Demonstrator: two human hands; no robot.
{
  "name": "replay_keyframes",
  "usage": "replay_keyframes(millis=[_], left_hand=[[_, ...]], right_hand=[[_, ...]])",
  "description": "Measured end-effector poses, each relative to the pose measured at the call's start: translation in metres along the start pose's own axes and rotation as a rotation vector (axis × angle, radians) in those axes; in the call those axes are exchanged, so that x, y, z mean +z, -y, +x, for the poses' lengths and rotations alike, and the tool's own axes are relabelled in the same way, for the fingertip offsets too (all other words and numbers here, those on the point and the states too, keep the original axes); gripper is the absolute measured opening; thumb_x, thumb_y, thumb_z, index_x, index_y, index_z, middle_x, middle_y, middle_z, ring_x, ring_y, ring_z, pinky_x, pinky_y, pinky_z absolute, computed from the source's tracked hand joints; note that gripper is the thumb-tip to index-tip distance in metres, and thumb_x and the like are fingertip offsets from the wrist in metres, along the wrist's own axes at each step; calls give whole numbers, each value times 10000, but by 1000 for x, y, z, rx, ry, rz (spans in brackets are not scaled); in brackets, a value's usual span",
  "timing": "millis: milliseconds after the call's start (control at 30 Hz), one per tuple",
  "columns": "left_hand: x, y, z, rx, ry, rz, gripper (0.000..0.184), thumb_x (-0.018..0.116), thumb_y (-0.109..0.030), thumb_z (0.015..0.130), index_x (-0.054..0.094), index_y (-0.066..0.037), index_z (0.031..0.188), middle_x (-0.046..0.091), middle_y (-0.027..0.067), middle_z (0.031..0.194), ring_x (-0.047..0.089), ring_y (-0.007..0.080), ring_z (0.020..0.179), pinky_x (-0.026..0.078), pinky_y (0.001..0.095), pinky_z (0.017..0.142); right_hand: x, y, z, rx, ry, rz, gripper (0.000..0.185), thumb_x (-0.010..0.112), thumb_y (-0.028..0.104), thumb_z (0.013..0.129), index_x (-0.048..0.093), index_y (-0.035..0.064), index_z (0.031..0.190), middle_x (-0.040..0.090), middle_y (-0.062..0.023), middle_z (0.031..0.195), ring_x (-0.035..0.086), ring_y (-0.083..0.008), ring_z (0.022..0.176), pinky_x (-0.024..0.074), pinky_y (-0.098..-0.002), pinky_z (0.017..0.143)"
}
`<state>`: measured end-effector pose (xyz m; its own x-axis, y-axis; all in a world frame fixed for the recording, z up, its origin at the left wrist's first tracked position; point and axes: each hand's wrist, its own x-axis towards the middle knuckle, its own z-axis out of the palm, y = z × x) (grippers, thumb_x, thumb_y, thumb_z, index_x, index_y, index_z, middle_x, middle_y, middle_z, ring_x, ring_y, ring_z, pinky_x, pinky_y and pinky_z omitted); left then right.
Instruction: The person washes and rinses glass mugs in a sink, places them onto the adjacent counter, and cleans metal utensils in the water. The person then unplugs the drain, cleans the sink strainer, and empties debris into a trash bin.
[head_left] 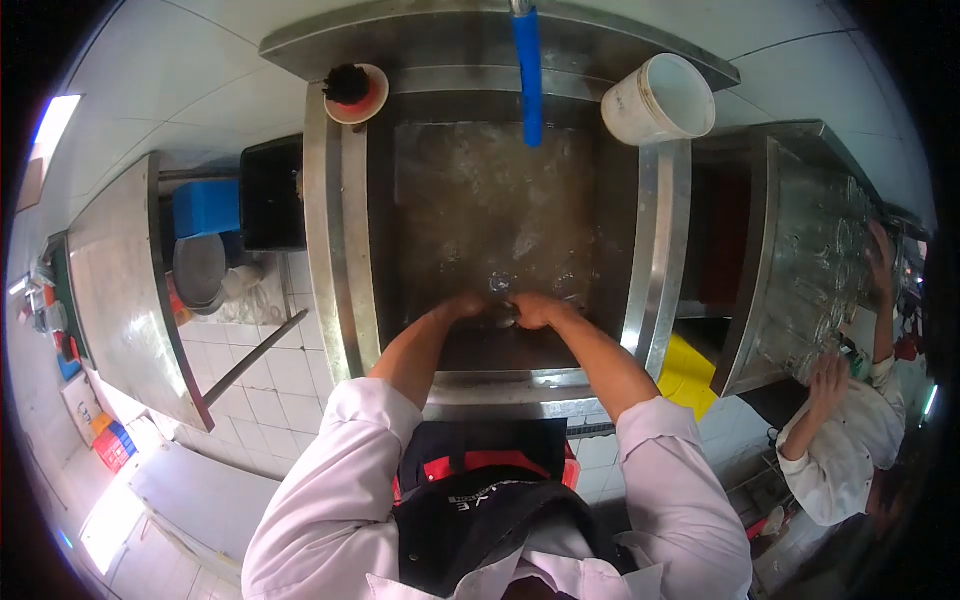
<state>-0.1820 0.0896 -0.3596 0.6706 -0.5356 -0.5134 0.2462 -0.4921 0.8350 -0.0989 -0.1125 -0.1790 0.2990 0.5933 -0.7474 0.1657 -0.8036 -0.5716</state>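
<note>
From my head view, I lean over a steel sink (655,255) with both forearms reaching in. The water (495,200) in it looks murky and brownish grey, with pale, cloudy streaks and a few bright bubbles close to my fingers. At the near end of the sink, between my hands, sits a small thing (508,317), dark with pale glints, right at the fingertips of my right hand (534,310). Those fingers bend in towards it, but I can't tell whether they grip it or only touch it. My left hand (464,305) is just beside it, on the other side, blurred and dim at the water; whether it is open or closed I can't tell.

The small thing is too tiny and too dark to name, and its lower part is lost in the murk. The water also hides the sink's bottom. A blue hose (528,80) hangs over the far edge, its upper end cut off by the frame. A white bucket (655,105) stands at the far right corner, tilted in this view, and a dark brush (347,85) at the far left one. On my right, a co-worker's hand (828,385) is at a wet steel desk (800,240), the person partly lost at the dark rim.
</note>
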Motion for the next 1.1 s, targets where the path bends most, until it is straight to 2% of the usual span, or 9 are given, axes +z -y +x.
replay_keyframes(millis=[100,167,367,467,600,733,867,967,1100], left_hand=[[-23,-39,3,-223,53,397,305,552,-231,932,700,-66,1142,660,198,1204,630,314,1079,475,436,953],[-12,-56,22,-394,-26,273,397,620,-242,854,673,0,1164,637,231,1232,630,353,1095,471,453,980],[42,-32,82,-62,93,611,357,520,-286,959,676,-82,1207,639,161,1290,639,274,1110,496,402,939],[30,-88,55,-264,95,248,334,614,-260,860,720,-79,1119,693,208,1126,676,346,1020,504,448,954],[-7,-74,23,-13,118,199,351,607,-306,886,710,-53,1106,697,201,1096,682,328,1004,517,440,944],[-85,-140,-26,-172,158,39,341,587,-301,915,697,-48,1116,705,196,1056,681,330,928,524,451,851],[-121,-152,-53,-83,-12,475,274,595,-250,897,704,-36,1030,708,177,1027,673,367,985,527,457,861],[-161,-218,-101,-277,-330,217,237,616,-208,895,695,-35,1037,705,176,1028,671,369,990,518,468,848],[-183,-261,-131,20,-740,74,130,629,-99,892,675,-28,990,701,178,1007,689,341,969,526,435,835]], right_hand=[[-31,9,-16,71,114,-59,403,621,67,803,667,78,1204,659,-183,1221,616,-375,1151,495,-455,957],[-42,14,-23,58,215,-123,457,618,55,796,648,93,1250,631,-172,1287,596,-366,1192,483,-443,989],[-40,27,-39,135,172,-161,476,560,43,820,643,136,1279,659,-175,1233,609,-377,1161,498,-445,962],[-43,36,-55,133,189,-240,482,550,49,841,631,157,1303,657,-177,1236,606,-374,1173,498,-449,972],[-59,51,-77,129,175,-188,401,536,61,861,645,119,1243,664,-200,1188,615,-397,1127,495,-475,939],[-90,80,-113,54,44,-61,307,509,77,896,659,78,1164,676,-214,1111,628,-410,1062,498,-498,873],[-99,88,-133,-5,-108,105,270,516,109,930,661,80,1156,670,-227,1112,617,-428,1059,494,-495,857],[-93,84,-141,-109,-240,168,248,530,122,949,660,74,1155,690,-198,1000,659,-340,934,499,-430,803],[-96,91,-154,-105,-232,522,233,543,147,972,651,55,1157,613,-63,816,566,-162,778,462,-311,733]])
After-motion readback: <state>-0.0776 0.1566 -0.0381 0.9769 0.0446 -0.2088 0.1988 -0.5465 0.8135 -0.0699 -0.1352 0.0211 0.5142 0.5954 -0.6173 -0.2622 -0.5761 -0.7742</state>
